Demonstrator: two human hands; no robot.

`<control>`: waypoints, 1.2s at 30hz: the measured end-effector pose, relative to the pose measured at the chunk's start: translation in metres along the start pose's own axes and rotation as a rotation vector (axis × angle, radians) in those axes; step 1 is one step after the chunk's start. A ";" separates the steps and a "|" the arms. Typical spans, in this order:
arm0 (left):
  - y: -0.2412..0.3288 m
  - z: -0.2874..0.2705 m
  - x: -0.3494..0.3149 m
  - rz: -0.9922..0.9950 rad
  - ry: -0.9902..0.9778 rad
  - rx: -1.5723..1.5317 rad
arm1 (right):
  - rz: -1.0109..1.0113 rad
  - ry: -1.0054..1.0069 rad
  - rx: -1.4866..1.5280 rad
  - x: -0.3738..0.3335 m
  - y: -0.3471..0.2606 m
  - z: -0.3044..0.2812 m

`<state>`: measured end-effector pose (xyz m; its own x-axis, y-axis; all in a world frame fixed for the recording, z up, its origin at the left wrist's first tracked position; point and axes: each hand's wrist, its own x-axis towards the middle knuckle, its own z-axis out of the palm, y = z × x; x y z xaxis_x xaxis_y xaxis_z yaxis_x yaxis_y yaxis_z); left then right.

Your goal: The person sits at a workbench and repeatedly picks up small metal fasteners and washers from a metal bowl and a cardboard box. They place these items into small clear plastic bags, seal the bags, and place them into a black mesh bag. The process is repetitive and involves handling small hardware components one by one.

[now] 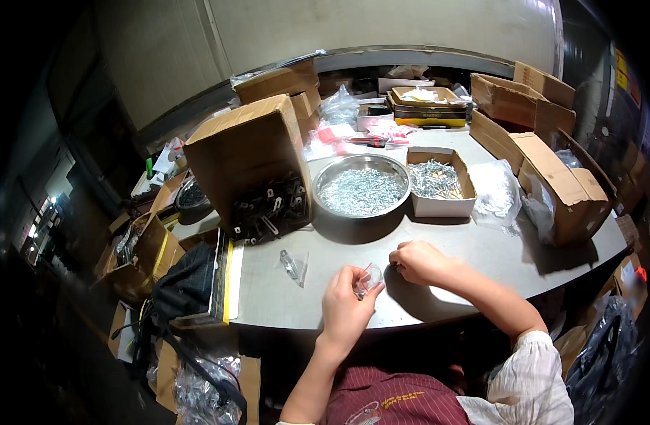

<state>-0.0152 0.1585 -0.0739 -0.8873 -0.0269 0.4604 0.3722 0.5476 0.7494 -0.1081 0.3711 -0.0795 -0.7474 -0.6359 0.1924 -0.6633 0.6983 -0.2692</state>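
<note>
Between its fingers my left hand (345,301) pinches a small clear plastic bag (370,278), its mouth facing right. A little to the right, my right hand (418,262) is closed low over the table, fingertips together; what they hold, if anything, is too small to make out. Beyond the hands stands a round metal bowl (361,185) full of small silvery screws. Beside it on the right is an open carton (442,205) of longer screws. A filled small clear bag (294,267) lies on the table to the left of my left hand.
A tipped cardboard box (247,156) with black and metal parts stands left of the bowl. At the right are a bag of white pieces (496,195) and open cardboard boxes (566,184). Red-and-clear bags (389,132) lie farther back. A box of clear packets (208,386) sits below the table's left edge.
</note>
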 end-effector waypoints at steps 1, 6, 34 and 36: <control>-0.002 0.001 -0.001 0.019 0.009 0.009 | 0.017 0.077 -0.010 -0.002 -0.003 0.008; 0.007 -0.002 0.003 -0.075 -0.055 0.027 | -0.108 0.184 0.126 -0.003 -0.009 -0.007; 0.005 0.014 0.012 -0.031 -0.140 -0.092 | 0.732 -0.135 -0.146 0.044 0.170 -0.090; 0.004 0.016 0.012 -0.041 -0.153 -0.104 | 0.716 -0.189 -0.019 0.052 0.191 -0.081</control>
<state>-0.0293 0.1736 -0.0731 -0.9304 0.0844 0.3566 0.3539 0.4590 0.8149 -0.2766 0.4987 -0.0443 -0.9794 -0.0675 -0.1905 -0.0179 0.9679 -0.2508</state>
